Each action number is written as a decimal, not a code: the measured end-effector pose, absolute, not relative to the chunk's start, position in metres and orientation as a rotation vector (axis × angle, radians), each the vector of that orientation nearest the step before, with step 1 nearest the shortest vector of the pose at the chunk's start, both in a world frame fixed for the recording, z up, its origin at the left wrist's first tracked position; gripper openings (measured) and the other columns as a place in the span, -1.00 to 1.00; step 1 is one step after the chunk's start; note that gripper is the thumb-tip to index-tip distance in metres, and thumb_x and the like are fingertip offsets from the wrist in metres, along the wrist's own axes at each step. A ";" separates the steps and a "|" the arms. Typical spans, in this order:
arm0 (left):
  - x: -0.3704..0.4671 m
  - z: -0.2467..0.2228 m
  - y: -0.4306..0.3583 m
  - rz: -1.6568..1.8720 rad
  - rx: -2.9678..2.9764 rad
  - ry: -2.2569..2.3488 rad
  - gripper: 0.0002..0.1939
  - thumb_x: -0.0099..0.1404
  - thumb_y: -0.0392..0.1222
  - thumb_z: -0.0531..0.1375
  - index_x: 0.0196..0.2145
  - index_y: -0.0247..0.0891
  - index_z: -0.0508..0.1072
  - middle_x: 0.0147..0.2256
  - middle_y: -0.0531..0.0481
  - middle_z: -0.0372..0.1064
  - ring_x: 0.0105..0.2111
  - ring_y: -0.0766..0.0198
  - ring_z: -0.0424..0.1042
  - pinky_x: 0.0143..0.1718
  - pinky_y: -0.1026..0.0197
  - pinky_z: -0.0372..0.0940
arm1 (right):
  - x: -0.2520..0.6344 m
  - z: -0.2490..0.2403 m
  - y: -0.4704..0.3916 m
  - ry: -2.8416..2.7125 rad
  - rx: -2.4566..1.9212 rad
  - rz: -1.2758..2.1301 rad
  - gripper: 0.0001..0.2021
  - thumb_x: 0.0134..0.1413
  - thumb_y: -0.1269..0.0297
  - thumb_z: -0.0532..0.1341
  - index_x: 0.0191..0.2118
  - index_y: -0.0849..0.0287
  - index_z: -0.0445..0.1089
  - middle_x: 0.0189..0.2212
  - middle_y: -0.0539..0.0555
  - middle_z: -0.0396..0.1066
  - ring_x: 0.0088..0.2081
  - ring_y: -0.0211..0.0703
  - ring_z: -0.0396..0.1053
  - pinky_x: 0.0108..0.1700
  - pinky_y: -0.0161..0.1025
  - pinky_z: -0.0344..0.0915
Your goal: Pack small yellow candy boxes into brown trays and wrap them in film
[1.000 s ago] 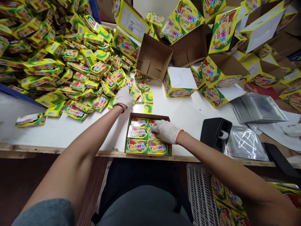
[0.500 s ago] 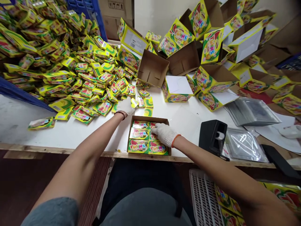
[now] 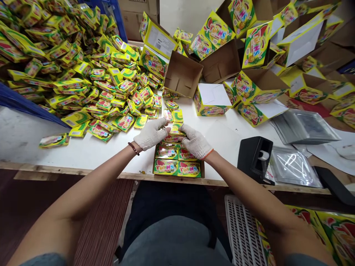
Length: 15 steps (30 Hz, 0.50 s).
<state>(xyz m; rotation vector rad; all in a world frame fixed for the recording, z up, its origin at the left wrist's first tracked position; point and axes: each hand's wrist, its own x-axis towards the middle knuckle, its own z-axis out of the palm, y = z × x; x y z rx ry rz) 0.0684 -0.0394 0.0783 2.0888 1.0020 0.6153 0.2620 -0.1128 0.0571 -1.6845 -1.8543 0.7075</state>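
My left hand [image 3: 152,135], in a cut-finger white glove, reaches over the back left of a shallow open carton [image 3: 203,170]. Opposite it, my gloved right hand [image 3: 196,142] leans in over the back right corner. Their fingertips meet the ends of a small TWINS box [image 3: 172,139] at the back of the carton, and both seem closed on it; the fingers partly hide the contact. In front lie rows of TWINS boxes [image 3: 166,167], printed faces up. Just beyond the fingers, more yellow-green boxes [image 3: 177,115] rest on the table.
A big heap of small TWINS boxes [image 3: 111,88] spills from a blue crate [image 3: 30,105] at left. Empty display cartons [image 3: 183,74] are piled at the back and right. A black tape dispenser [image 3: 253,159] and clear plastic sheets [image 3: 295,168] stand right. Below is a white basket [image 3: 244,232].
My left hand has come from the edge of the heap to the carton's back left. My right hand has shifted slightly toward the back. The view has moved a little.
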 end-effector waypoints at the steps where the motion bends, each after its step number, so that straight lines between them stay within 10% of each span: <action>1: 0.067 0.072 -0.041 0.673 2.198 1.063 -0.69 0.29 -0.11 0.13 -0.09 -0.27 0.52 -0.13 -0.12 0.51 -0.09 0.12 0.45 0.02 0.03 0.33 | 0.259 0.049 -0.112 -1.782 -1.764 0.756 -0.67 0.16 0.28 0.15 0.06 0.11 0.30 -0.13 0.07 0.48 -0.14 -0.05 0.43 -0.03 -0.12 0.35; 15: 0.086 0.056 -0.079 -0.129 2.959 0.983 -0.76 0.30 -0.24 0.13 -0.24 -0.45 0.55 -0.25 -0.35 0.49 -0.17 -0.08 0.45 -0.13 -0.05 0.25 | 0.248 0.062 -0.109 -2.618 -2.041 0.504 -0.64 0.24 0.47 0.03 0.05 0.15 0.43 0.03 0.23 0.40 -0.09 -0.03 0.44 -0.13 -0.22 0.30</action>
